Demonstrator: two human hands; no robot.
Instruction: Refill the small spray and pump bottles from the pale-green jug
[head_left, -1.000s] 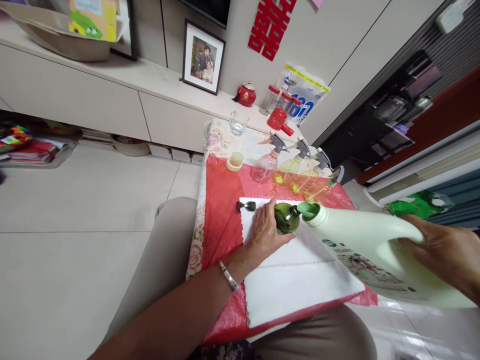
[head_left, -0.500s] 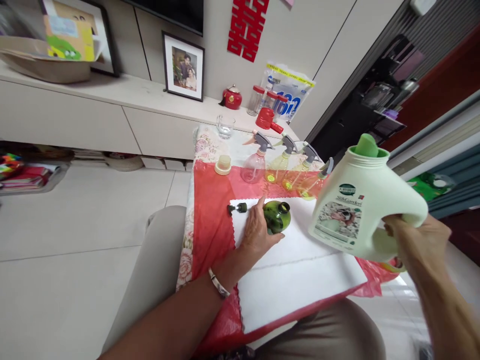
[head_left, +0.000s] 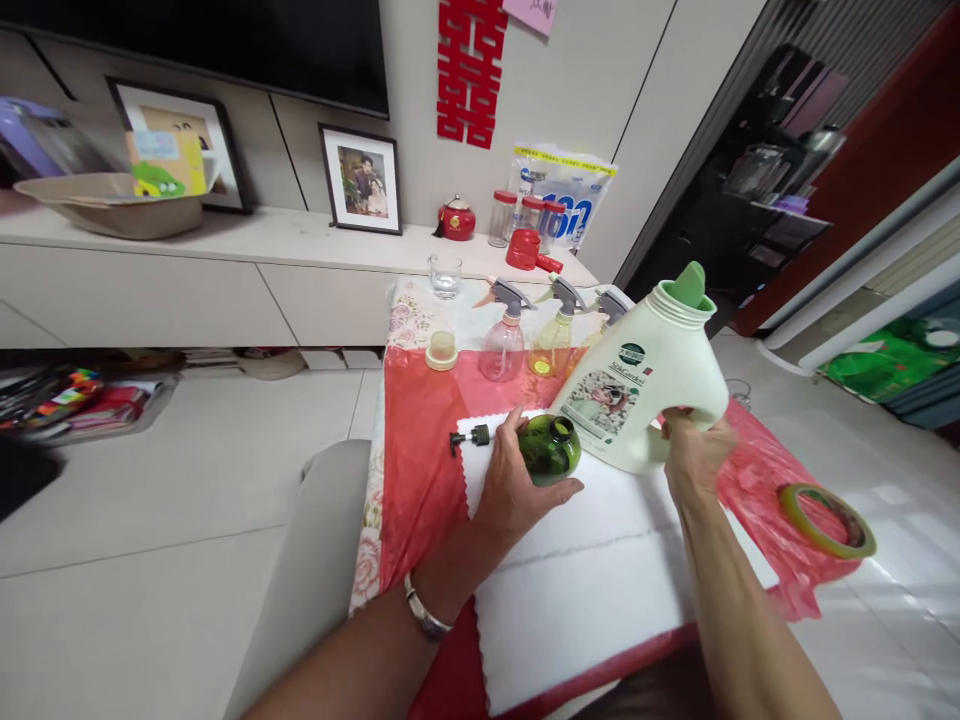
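Note:
My left hand (head_left: 514, 485) is wrapped round a small round dark green bottle (head_left: 551, 450) with an open neck, standing on a white cloth (head_left: 592, 570). My right hand (head_left: 694, 455) grips the handle of a big pale green detergent jug (head_left: 637, 385), upright, its base resting on or just above the cloth right of the green bottle. The jug's spout is uncapped. A small black pump cap (head_left: 469, 437) lies on the cloth's far left corner, beside my left fingers.
A red plastic sheet (head_left: 424, 450) covers the small table. Clear spray bottles (head_left: 504, 335) stand at its far side with a beige cap (head_left: 442, 351) and a glass (head_left: 445, 275). A roll of green tape (head_left: 827, 520) lies at the right edge. A low cabinet (head_left: 225, 270) runs behind.
The jug was tipped with its spout at the green bottle's mouth, then lifted upright to the right and brought down beside the bottle. My left hand kept hold of the bottle.

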